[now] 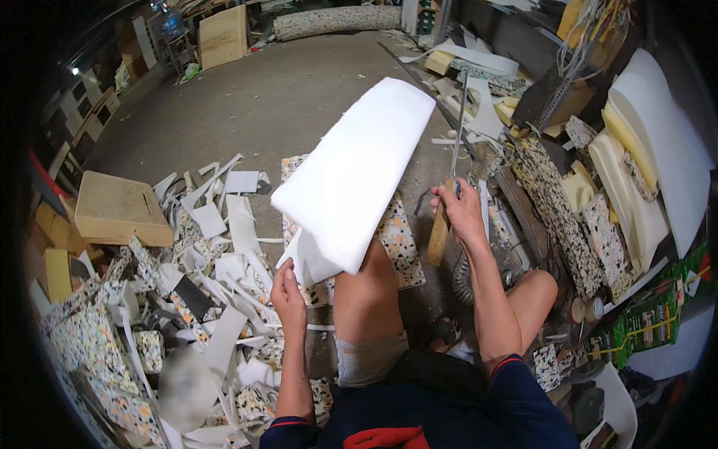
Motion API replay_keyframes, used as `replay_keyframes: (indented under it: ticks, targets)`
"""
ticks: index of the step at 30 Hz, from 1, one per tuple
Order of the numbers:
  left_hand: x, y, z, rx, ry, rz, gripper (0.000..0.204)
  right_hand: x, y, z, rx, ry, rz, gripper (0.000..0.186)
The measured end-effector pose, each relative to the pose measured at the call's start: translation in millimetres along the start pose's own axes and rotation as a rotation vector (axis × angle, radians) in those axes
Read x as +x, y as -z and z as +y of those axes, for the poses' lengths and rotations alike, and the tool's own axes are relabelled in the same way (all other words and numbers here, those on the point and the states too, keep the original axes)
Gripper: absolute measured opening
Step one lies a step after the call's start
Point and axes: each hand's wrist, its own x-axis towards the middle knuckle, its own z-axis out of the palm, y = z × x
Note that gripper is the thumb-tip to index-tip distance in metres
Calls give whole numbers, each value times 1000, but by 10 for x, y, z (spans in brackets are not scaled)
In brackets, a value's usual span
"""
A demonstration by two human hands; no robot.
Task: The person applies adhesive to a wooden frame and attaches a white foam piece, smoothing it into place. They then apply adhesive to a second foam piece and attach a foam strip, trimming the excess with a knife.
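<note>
A large white foam sheet (pixel 359 165) lies tilted in front of me, folded over at its near end by my raised knee. My left hand (pixel 288 295) grips the near left corner of this foam, its fingertips at the edge. Under the sheet, a speckled foam slab (pixel 402 251) shows at both sides. To the right, my right hand (pixel 460 213) is closed round the wooden handle (pixel 437 243) of a long knife. Its narrow blade (pixel 458 127) points up and away from me, apart from the foam.
Foam offcuts (pixel 228 299) are heaped at my left, beside a beige foam block (pixel 120 209). Speckled foam slabs (pixel 553 209) and curved white foam sheets (pixel 658 150) lean on the right. Near my right leg is a coiled hose (pixel 462 283). A speckled foam roll (pixel 336 22) lies far back.
</note>
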Motion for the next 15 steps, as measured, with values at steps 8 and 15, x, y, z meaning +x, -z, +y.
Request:
replay_keyframes:
  ticks: [8, 15]
  targets:
    - [-217, -455, 248, 411, -349, -151, 77, -404, 76, 909, -190, -208, 137, 34]
    - [-133, -537, 227, 374, -248, -2, 69, -816, 250, 395, 65, 113, -164, 42]
